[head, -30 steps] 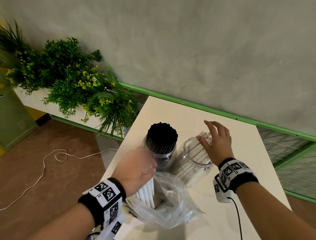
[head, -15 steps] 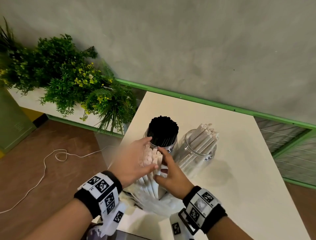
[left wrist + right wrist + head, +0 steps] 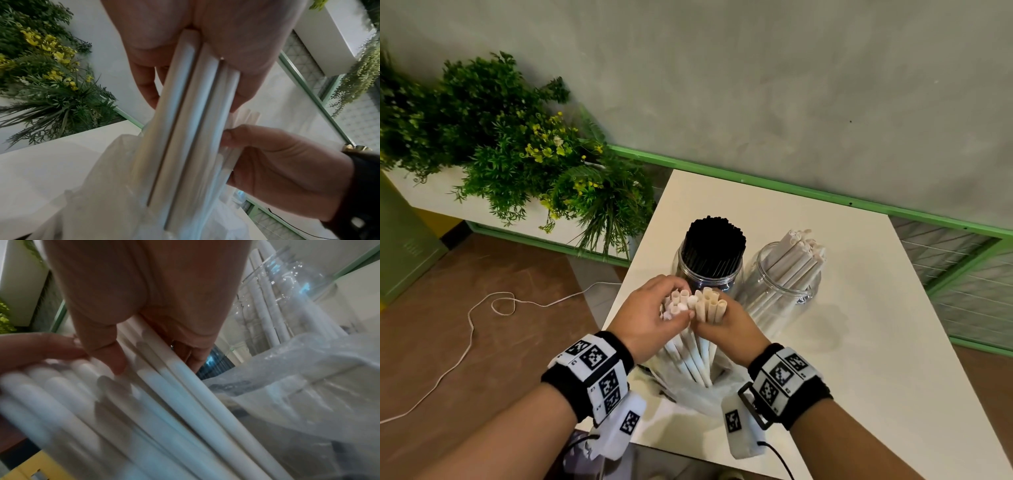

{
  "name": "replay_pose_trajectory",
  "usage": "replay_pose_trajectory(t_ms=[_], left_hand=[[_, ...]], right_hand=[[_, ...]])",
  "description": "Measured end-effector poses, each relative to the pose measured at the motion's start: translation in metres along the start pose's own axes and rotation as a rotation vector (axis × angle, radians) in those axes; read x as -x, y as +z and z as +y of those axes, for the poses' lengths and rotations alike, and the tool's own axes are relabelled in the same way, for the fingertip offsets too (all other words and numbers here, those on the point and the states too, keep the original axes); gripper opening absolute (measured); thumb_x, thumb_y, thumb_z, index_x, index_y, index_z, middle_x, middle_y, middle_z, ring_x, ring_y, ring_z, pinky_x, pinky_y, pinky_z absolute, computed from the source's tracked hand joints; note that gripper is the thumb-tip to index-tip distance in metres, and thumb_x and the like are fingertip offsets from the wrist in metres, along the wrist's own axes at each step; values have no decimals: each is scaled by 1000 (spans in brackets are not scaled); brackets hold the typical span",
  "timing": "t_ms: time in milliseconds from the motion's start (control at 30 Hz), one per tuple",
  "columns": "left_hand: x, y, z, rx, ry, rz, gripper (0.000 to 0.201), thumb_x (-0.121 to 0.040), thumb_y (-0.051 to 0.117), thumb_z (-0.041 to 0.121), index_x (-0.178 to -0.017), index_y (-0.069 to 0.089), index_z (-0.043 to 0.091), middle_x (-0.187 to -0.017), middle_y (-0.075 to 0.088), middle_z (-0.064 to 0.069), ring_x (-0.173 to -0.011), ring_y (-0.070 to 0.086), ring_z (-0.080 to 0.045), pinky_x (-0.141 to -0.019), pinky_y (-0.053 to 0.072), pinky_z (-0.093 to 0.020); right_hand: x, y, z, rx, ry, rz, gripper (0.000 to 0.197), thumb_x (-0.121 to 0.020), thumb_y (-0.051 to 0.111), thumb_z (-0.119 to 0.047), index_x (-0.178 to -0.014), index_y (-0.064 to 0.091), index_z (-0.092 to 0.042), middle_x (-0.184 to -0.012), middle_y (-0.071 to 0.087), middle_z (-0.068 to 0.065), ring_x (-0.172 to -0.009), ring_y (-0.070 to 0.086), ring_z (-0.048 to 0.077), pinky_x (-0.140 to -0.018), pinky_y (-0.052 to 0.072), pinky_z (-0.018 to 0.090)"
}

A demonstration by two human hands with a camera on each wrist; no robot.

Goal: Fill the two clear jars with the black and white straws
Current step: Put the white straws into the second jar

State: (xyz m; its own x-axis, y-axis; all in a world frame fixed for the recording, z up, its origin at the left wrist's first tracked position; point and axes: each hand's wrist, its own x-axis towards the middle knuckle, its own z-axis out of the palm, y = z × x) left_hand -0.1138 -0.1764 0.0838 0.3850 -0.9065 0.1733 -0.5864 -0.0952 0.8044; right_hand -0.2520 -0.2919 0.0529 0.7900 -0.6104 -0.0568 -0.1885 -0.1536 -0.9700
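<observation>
Two clear jars stand on the white table (image 3: pixel 859 342). The left jar (image 3: pixel 709 274) is packed with black straws (image 3: pixel 715 245). The right jar (image 3: pixel 784 291) holds a leaning bunch of white straws (image 3: pixel 796 260). In front of them a bundle of white straws (image 3: pixel 697 308) rises out of a clear plastic bag (image 3: pixel 705 394). My left hand (image 3: pixel 654 315) grips the left part of that bundle (image 3: pixel 185 129); my right hand (image 3: pixel 726 329) grips the right part (image 3: pixel 174 386). The two hands touch at the thumbs.
A planter of green foliage with yellow flowers (image 3: pixel 517 154) stands left of the table against the grey wall. A white cord (image 3: pixel 482 318) lies on the brown floor. A green rail and wire mesh (image 3: pixel 962 274) run behind and right of the table.
My right hand left the white-straw jar and came down to the bundle in the bag. Both hands now hold the bundle, lifted higher out of the bag.
</observation>
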Motion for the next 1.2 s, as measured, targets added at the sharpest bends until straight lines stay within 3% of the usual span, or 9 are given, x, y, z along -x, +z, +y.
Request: replay_pose_trajectory(t_ms=[100,200,267,367,500,633,833,1067,1200], left_hand=[[-1,1,-2,7,13,2,25,-75,64,33,-99,58,30,-97,58,11,-90,54,-2,-74,38,-9],[-3,2,-4,6,3,-1,26,-74,59,41,-98,56,33,-95,57,13,-87,54,-2,-74,42,-18],[-4,3,-5,-11,4,-6,21,-76,59,41,-96,53,37,-95,56,14,-88,53,0,-74,41,-21],[-5,4,-6,-39,2,4,20,-77,52,47,-95,54,38,-98,54,16,-92,51,1,-78,40,-21],[-5,5,-7,-59,-11,10,14,-79,52,40,-91,58,38,-98,52,21,-90,52,2,-77,39,-16],[-9,7,-5,-59,-8,13,13,-80,54,39,-92,59,39,-97,52,19,-88,54,1,-76,40,-18],[-9,9,-4,-80,11,16,32,-76,45,52,-95,62,34,-96,52,18,-86,54,-1,-77,43,-21],[-8,10,-2,-93,22,20,29,-76,45,51,-93,62,35,-95,51,18,-85,53,1,-74,40,-17],[-7,9,-2,-99,27,28,30,-77,46,51,-94,63,34,-93,50,20,-86,51,6,-72,34,-6]], right_hand=[[2,3,2,-56,-7,70,36,-72,71,-19,-104,60,-8,-101,67,16,-98,64,33,-91,50,53],[7,5,-2,-35,-31,108,36,-75,69,-31,-103,60,-10,-101,67,13,-100,64,33,-89,49,56],[11,5,-6,-9,-68,134,34,-79,69,-32,-106,60,-13,-102,69,5,-99,65,25,-89,51,50],[18,4,-11,52,-150,156,25,-87,66,-14,-110,59,-20,-100,69,-6,-95,65,10,-85,53,31],[23,3,-11,105,-235,249,50,-83,63,3,-114,51,-34,-95,67,-12,-88,64,3,-75,49,14],[19,6,-10,124,-265,203,55,-84,64,-4,-124,46,-38,-91,66,-14,-81,65,9,-71,52,20],[18,3,-10,178,-352,256,40,-85,65,-5,-109,50,-32,-87,64,-6,-75,63,10,-65,52,25],[13,3,-8,145,-354,260,18,-80,66,-2,-87,57,-16,-77,60,3,-67,56,19,-58,49,34],[10,-6,-19,65,-336,272,17,-84,63,-9,-89,53,-23,-78,61,4,-73,62,26,-63,52,43]])
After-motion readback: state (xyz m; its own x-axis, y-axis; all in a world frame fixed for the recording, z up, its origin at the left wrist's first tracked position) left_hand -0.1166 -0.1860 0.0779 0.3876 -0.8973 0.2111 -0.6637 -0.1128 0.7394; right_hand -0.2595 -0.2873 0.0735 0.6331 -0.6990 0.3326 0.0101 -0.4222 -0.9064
